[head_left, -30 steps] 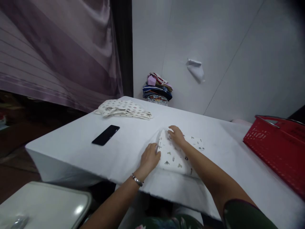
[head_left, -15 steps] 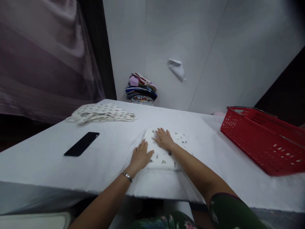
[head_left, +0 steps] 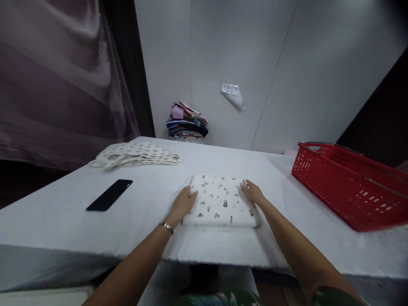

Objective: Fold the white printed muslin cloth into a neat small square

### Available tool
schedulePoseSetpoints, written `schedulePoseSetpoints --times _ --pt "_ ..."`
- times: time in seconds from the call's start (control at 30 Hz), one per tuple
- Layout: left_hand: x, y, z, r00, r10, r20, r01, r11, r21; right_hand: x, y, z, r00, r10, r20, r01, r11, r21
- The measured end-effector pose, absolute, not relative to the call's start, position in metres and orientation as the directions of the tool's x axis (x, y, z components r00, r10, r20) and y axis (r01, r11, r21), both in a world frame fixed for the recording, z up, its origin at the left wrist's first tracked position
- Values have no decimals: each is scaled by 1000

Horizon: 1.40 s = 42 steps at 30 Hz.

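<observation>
A folded white cloth (head_left: 219, 202) printed with small motifs lies flat on the white-covered table, in the middle of the head view. My left hand (head_left: 185, 202) grips its left edge, thumb on top and the fingers along the side. At the upper right edge, my right hand (head_left: 252, 192) is closed on the cloth, with some fingertips hidden. A second patterned cream cloth (head_left: 137, 155), loosely folded, rests at the far left of the table.
A black phone-like slab (head_left: 110, 195) lies left of my left hand. On the right stands a red plastic basket (head_left: 344, 187). Behind the table's far edge is a stack of folded fabrics (head_left: 187, 123). A paper note (head_left: 232, 93) hangs on the wall.
My right hand has moved from the top of the folded cloth to its right edge. My left hand has shifted slightly left, onto the left edge. The view has shifted a little.
</observation>
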<state>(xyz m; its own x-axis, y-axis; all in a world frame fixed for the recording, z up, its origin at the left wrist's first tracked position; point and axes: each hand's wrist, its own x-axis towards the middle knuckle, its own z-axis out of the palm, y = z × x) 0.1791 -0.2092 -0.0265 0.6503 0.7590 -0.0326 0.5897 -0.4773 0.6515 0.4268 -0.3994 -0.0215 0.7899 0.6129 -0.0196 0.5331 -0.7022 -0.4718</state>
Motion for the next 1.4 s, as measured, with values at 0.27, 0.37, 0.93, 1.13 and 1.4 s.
schedulePoseSetpoints --times 0.27,0.37,0.93,1.13,1.4 --pt "207 -177 -18 518 826 -222 679 -239 694 425 -427 -30 846 461 -268 236 -775 -587" --pt "213 -171 -20 507 818 -272 673 -179 717 422 -427 -27 827 456 -329 168 -758 -630" --pt "218 -132 -8 555 811 -185 653 -287 700 374 -439 -36 630 691 -355 57 -496 -866" --pt "202 -138 -15 560 825 -81 646 -374 665 406 -421 -21 754 656 -46 575 -691 -438" --pt "146 -206 -2 514 853 88 306 -278 911 428 -345 -15 512 843 -164 752 -533 -389"
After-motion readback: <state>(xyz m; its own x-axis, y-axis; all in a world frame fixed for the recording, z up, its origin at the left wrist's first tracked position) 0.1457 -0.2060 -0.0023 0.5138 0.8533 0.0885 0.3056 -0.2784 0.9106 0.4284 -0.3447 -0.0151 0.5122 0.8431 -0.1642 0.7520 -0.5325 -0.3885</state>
